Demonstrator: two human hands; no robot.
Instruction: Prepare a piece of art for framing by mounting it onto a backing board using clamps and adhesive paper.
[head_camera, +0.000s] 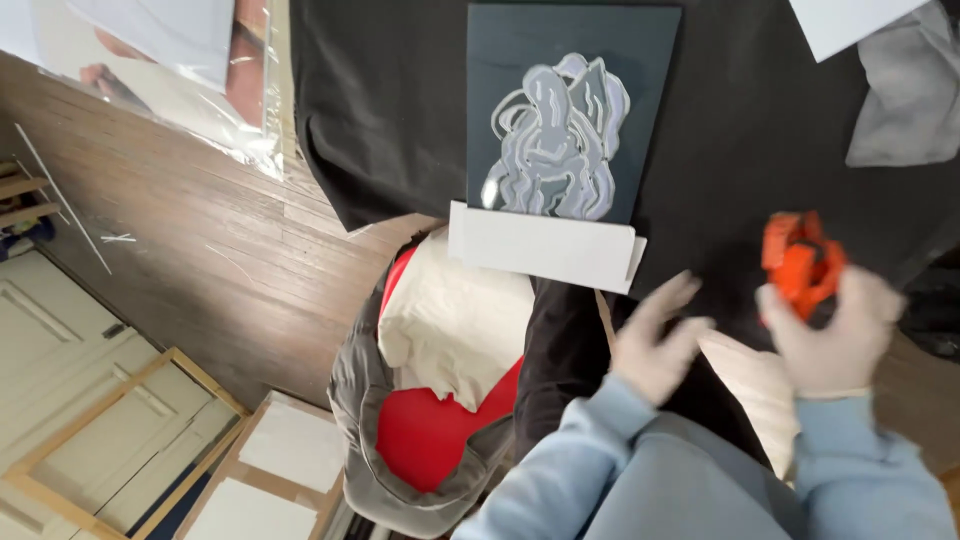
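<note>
My right hand (835, 330), in a pale glove, grips an orange clamp-like tool (800, 262) at the right. My left hand (655, 340), also gloved, hovers just left of it with fingers spread, holding nothing, over a black cloth (760, 120). Both arms wear light blue sleeves. On the cloth ahead lies a dark carved printing block (570, 110) with a silvery-grey relief design. A white folded card (545, 245) leans against its near edge.
A grey bag (350, 400) with red lining and cream fabric sits below the table edge. Wooden frames (150, 440) lie on the brown wood floor (190, 230) at lower left. Plastic-wrapped sheets (160, 60) lie at upper left, white paper (845, 20) and grey cloth (910, 95) at upper right.
</note>
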